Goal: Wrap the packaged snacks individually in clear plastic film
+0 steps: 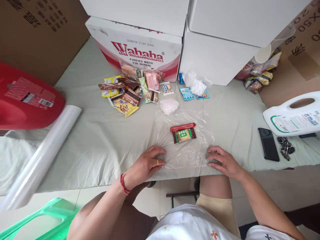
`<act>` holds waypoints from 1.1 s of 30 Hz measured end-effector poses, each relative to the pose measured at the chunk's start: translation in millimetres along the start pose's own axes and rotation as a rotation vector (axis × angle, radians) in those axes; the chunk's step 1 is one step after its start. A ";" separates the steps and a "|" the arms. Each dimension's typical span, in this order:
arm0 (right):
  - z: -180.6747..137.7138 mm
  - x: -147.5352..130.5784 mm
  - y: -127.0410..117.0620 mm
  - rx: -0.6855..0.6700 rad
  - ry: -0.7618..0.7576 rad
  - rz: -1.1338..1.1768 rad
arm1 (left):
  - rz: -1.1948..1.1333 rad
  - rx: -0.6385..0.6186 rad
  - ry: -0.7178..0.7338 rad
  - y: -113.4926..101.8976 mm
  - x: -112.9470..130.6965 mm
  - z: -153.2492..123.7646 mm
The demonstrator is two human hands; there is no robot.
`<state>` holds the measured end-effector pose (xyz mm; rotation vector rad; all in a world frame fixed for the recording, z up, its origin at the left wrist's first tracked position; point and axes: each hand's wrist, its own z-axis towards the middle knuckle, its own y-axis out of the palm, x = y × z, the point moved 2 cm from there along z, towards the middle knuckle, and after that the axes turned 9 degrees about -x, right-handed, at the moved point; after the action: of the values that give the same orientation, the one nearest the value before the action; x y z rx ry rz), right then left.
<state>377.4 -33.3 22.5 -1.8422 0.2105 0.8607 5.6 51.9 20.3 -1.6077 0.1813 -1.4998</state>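
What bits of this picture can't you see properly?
Head view, red jug: cut off by the left edge.
Head view, white jug: cut off by the right edge.
Head view, snack pile: labels too small to read.
Head view, left hand and right hand on the plastic sheet: curled fingers hide whether they pinch it.

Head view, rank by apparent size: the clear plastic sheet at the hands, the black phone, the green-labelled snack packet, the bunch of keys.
1. Clear plastic sheet, by far the largest.
2. Black phone and green-labelled snack packet: too alike to rank.
3. Bunch of dark keys, smallest.
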 end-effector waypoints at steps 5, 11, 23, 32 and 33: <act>-2.4 -1.6 4.0 0.092 0.003 0.050 | -0.144 0.022 0.009 -6.8 2.7 -0.8; 6.4 -11.7 -14.6 0.118 0.088 0.263 | -0.309 0.135 -0.100 -12.7 3.4 2.0; 115.2 15.1 -83.9 0.235 0.156 0.285 | -0.102 0.449 -0.695 -21.2 -30.4 61.7; 153.7 34.1 -76.6 0.278 0.278 -0.210 | 0.189 0.332 -0.785 -14.6 -34.0 67.3; 156.1 29.3 -79.9 0.305 0.256 -0.207 | 0.232 0.333 -0.790 -14.2 -33.7 67.7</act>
<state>367.5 144.0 31.8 -1.6471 0.2894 0.4224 48.6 115.5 15.2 -1.7058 -0.3024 -0.6026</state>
